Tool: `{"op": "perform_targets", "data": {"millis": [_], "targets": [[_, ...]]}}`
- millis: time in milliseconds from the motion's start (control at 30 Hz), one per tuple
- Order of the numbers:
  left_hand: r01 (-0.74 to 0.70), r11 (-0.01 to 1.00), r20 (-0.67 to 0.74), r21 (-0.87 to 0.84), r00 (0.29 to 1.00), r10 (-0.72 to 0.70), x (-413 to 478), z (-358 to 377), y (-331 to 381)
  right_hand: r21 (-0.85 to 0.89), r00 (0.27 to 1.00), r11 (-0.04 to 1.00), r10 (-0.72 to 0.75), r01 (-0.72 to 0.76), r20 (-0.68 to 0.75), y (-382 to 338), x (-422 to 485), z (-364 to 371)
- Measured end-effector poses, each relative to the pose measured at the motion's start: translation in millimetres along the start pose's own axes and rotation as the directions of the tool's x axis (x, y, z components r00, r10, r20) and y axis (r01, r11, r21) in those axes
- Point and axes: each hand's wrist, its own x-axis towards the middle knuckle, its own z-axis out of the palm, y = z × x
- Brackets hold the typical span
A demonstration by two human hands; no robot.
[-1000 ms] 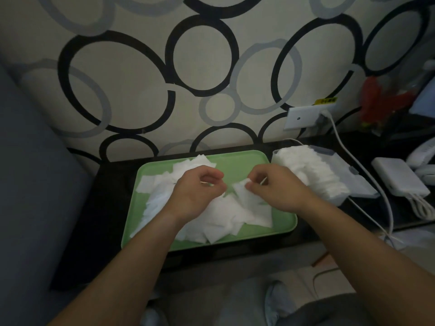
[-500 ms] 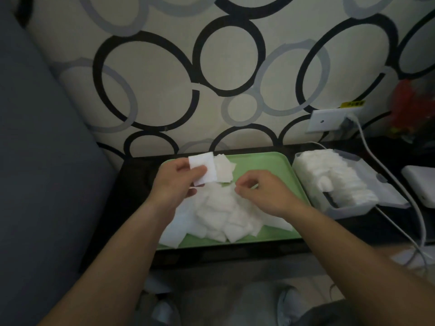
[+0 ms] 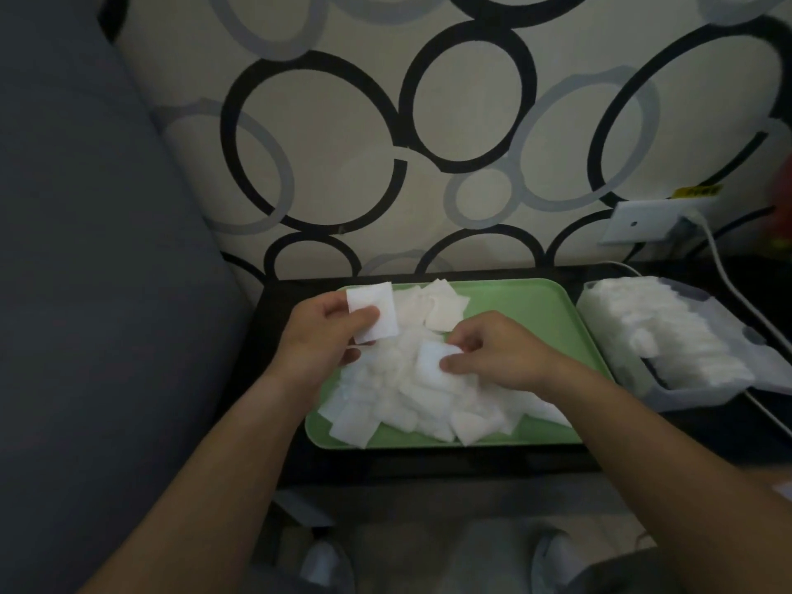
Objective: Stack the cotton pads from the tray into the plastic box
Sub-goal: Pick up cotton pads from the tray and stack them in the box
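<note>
— Desk (image 3: 428,463) held the tray (image 3: 535,306) centrally. Progress?
— Plastic box (image 3: 685,392), right edge, looked mostly filled; cotton pads (image 3: 398,405) lay heaped on the tray. Left hand (image 3: 319,336) pinched a pad (image 3: 372,310), right hand (image 3: 501,358) another.

— Any writing you can read from your end?
— I see only one candidate: a yellow sticker (image 3: 698,191) just above the wall socket (image 3: 638,222). It carries dark marks, but on my feed they blur together. I can't make out a single character.
</note>
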Motion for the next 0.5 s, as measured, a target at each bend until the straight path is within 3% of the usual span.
{"op": "perform_targets", "data": {"millis": [100, 233, 333, 500], "targets": [[0.03, 0.999, 0.019, -0.03, 0.999, -0.029, 0, 2, -2, 0.292, 0.999, 0.956, 0.043, -0.034, -0.026, -7, -5, -4], [0.06, 0.996, 0.068, -0.063, 0.996, -0.056, -5, 14, 0, 0.646, 0.999, 0.762, 0.049, -0.035, -0.004, -19, -11, -5], [0.049, 0.996, 0.073, -0.071, 0.996, -0.043, -8, 24, 3, 0.74, 0.999, 0.673, 0.017, 0.019, -0.042, -25, -11, -6], [0.047, 0.997, 0.027, -0.058, 0.999, -0.046, -8, 29, 4, 0.778, 0.991, 0.628, 0.103, 0.005, -0.089, -19, -7, -8]]}}
